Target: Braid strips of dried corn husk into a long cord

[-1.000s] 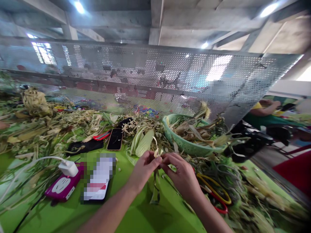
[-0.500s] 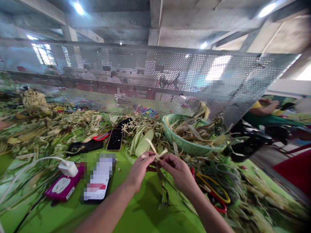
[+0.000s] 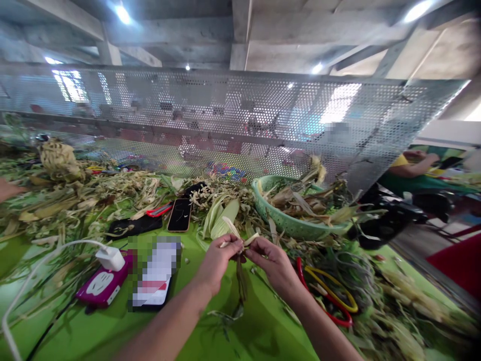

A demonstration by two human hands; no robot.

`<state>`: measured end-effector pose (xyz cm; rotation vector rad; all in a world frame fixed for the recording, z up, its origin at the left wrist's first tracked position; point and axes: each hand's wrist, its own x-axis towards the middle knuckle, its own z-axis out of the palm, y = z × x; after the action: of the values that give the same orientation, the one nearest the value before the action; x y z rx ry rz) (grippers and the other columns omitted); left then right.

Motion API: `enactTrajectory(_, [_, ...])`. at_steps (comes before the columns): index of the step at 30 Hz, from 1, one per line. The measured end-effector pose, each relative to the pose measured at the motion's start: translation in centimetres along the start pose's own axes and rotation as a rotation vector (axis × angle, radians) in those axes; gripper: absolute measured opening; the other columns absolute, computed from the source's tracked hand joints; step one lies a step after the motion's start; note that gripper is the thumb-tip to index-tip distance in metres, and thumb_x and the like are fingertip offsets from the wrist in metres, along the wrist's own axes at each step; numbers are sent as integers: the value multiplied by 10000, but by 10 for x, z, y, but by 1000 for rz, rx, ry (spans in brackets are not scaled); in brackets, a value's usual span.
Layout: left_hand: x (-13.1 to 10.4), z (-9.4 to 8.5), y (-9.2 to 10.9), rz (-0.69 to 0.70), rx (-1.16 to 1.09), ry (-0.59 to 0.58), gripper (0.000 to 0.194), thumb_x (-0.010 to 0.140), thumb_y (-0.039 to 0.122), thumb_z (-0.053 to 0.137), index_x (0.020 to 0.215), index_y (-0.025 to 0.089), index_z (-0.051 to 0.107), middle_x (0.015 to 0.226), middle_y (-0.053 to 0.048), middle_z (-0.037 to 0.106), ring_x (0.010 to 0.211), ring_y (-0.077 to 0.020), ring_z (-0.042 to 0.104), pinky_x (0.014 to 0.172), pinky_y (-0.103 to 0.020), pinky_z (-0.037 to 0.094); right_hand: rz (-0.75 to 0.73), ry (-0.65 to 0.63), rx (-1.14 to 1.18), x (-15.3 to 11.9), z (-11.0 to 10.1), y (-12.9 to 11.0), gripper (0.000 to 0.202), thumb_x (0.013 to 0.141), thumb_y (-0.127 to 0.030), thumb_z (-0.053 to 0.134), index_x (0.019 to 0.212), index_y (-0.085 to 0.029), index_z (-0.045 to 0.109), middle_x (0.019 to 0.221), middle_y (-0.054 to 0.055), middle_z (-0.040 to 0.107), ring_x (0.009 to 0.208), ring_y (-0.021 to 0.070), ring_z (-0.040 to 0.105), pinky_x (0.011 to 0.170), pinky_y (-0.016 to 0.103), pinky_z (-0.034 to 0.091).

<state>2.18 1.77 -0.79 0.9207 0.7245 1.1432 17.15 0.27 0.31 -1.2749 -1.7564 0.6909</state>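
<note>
Over the green table (image 3: 146, 341), my left hand (image 3: 220, 258) and my right hand (image 3: 268, 258) meet with fingertips pinched on pale strips of corn husk (image 3: 230, 228). A darker, thin strip of husk (image 3: 240, 286) hangs down from between them toward the tabletop. The fingers hide the point where the strips come together. Just behind my left hand lies a bundle of pale green husks (image 3: 224, 218). Left of my forearm is a phone with a lit screen (image 3: 156, 276).
A green basket (image 3: 285, 220) of husks stands behind my right hand. Red and yellow scissors (image 3: 334, 291) lie right, a purple power bank (image 3: 103, 286) and dark phone (image 3: 179, 215) left. Husk scraps and a perforated metal screen (image 3: 210, 115) stretch behind. Another person's hand (image 3: 9, 190) shows at the left edge.
The hanging strip has swung left and the pale strips have shifted slightly between my fingers. The other person's hand reaches further in at the left edge. The view has moved slightly.
</note>
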Motion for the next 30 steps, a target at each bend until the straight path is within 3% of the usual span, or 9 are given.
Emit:
enactTrajectory(7, [-2, -3, 7, 24, -28, -31, 269, 666, 370, 727, 759, 149, 605, 739, -6, 586, 704, -127, 531, 712, -264, 427, 93, -5, 223, -2, 5, -1, 244, 800, -402, 612, 765, -161, 619, 731, 16, 608, 698, 157, 544, 653, 258, 406])
enactTrajectory(11, [-1, -5, 9, 18, 54, -84, 295, 704, 405, 694, 822, 148, 612, 757, -18, 599, 721, -137, 552, 752, -286, 437, 132, 8, 379, -1, 2, -2, 272, 796, -431, 613, 814, -159, 620, 745, 21, 616, 701, 156, 544, 649, 256, 416])
enactTrajectory(16, [-2, -4, 12, 5, 182, -156, 321, 720, 432, 665, 878, 155, 625, 792, -28, 609, 755, -156, 547, 743, -277, 426, 120, 89, 347, -2, -4, -2, 267, 796, -424, 611, 721, -169, 595, 671, -8, 554, 650, 137, 494, 618, 238, 393])
enactTrajectory(22, [-8, -1, 13, 55, 347, -217, 298, 724, 462, 648, 806, 177, 618, 723, -3, 567, 699, -146, 500, 683, -248, 379, 99, 184, 299, -5, -4, -4, 261, 793, -378, 602, 641, -181, 523, 628, -22, 500, 624, 136, 454, 600, 245, 369])
enactTrajectory(30, [-12, 5, 10, 54, 220, -255, 271, 710, 411, 684, 807, 169, 610, 720, -6, 560, 700, -138, 513, 700, -258, 394, 77, 229, 257, -2, -10, -11, 277, 812, -348, 577, 605, -181, 504, 593, -28, 456, 605, 129, 411, 585, 240, 339])
